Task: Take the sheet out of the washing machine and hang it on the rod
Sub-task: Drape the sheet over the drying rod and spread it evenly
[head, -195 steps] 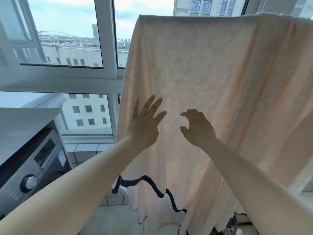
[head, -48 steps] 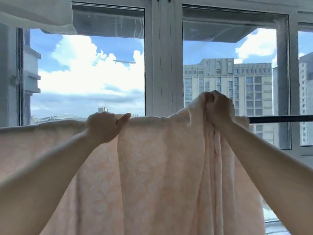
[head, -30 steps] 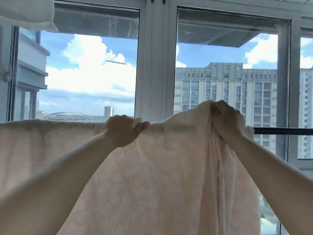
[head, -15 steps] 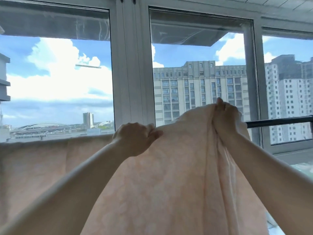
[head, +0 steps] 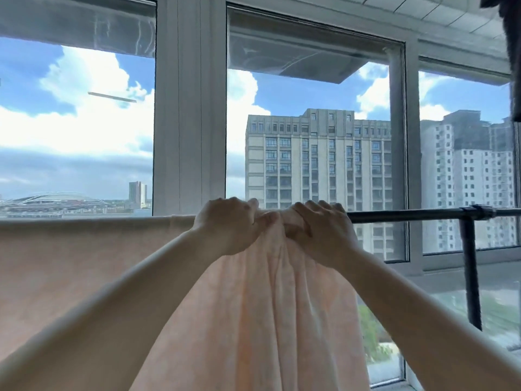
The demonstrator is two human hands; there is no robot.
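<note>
We grip the pale peach patterned sheet (head: 253,300) at its gathered top with left hand (head: 228,225) and right hand (head: 318,232); it drapes the black metal rod (head: 406,215), bare toward 3 o'clock, probably for spreading.

The sheet (head: 267,320) runs off the left and bottom edges and hides the rod (head: 408,215) left of the hands. A dark shape (head: 507,38) is cut off top right.

head cam | faces forward, level with rod (head: 408,215) | close behind both hands | windows (head: 310,136) beyond
</note>
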